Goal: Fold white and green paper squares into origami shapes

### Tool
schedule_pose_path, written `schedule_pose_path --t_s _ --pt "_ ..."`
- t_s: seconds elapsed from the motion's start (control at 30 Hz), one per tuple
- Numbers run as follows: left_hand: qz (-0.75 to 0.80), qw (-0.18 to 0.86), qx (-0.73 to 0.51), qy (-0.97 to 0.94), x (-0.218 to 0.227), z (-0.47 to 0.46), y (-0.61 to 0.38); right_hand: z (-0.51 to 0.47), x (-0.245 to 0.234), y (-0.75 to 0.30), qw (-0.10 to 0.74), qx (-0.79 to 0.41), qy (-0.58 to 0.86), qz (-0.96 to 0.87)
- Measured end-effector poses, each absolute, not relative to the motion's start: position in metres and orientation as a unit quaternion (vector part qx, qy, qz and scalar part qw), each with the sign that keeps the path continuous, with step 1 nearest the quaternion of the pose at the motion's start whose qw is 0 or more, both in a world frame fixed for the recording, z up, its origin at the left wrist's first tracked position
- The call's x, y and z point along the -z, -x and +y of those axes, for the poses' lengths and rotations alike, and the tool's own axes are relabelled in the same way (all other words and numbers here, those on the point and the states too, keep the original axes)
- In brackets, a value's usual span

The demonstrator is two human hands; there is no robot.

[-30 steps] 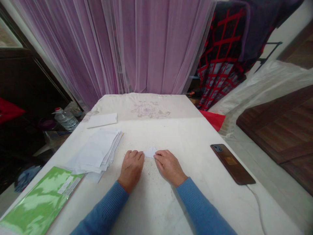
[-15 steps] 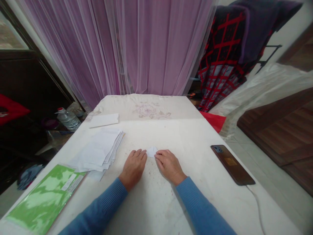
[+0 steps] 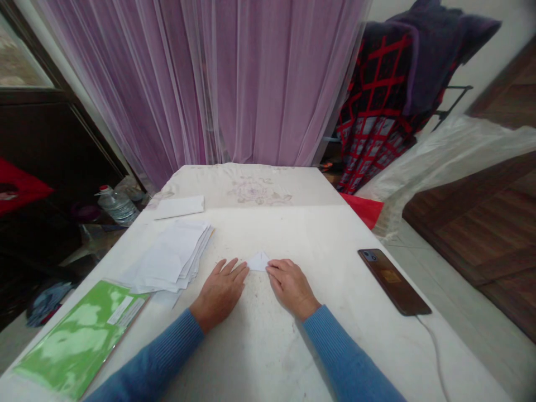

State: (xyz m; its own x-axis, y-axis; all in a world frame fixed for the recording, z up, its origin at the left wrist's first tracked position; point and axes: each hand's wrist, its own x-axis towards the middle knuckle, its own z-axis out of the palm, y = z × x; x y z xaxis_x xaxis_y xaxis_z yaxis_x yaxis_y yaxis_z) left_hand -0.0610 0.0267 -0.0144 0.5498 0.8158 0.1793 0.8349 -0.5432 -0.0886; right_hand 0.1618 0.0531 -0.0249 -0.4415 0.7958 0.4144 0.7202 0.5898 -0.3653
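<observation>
A small folded white paper (image 3: 258, 261) lies on the white table (image 3: 293, 340), its pointed tip showing between my hands. My left hand (image 3: 220, 291) lies flat on the table with fingers stretched out, fingertips at the paper's left edge. My right hand (image 3: 290, 287) rests palm down with fingers curled together, pressing on the paper's right side. Both arms wear blue sleeves.
A loose stack of white sheets (image 3: 172, 257) lies left of my hands, a single folded sheet (image 3: 180, 206) behind it. A green paper pack (image 3: 79, 335) sits at the near left. A brown phone (image 3: 393, 281) with a cable lies to the right. Purple curtains hang beyond the table.
My left hand has slid a little left and back, and its fingers have flattened out. The right hand and the folded paper have hardly moved.
</observation>
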Motion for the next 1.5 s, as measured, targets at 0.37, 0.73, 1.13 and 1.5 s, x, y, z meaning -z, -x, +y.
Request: schedule_pose_path --t_s 0.37,0.73,1.13,1.5 --pt "-0.497 0.084 0.112 0.856 0.011 0.019 0.062 0.052 0.035 -0.176 0.311 -0.019 0.585 -0.749" --pt "-0.576 -0.004 0.169 0.8 0.02 0.04 0.049 0.064 0.052 -0.162 0.262 -0.066 0.657 -0.704" --pt "-0.65 -0.045 0.219 0.727 0.014 0.047 0.048 0.056 0.05 -0.157 0.314 -0.027 0.631 -0.709" --pt "-0.627 -0.019 0.211 0.749 0.014 0.044 0.048 0.052 0.041 -0.152 0.315 -0.008 0.598 -0.737"
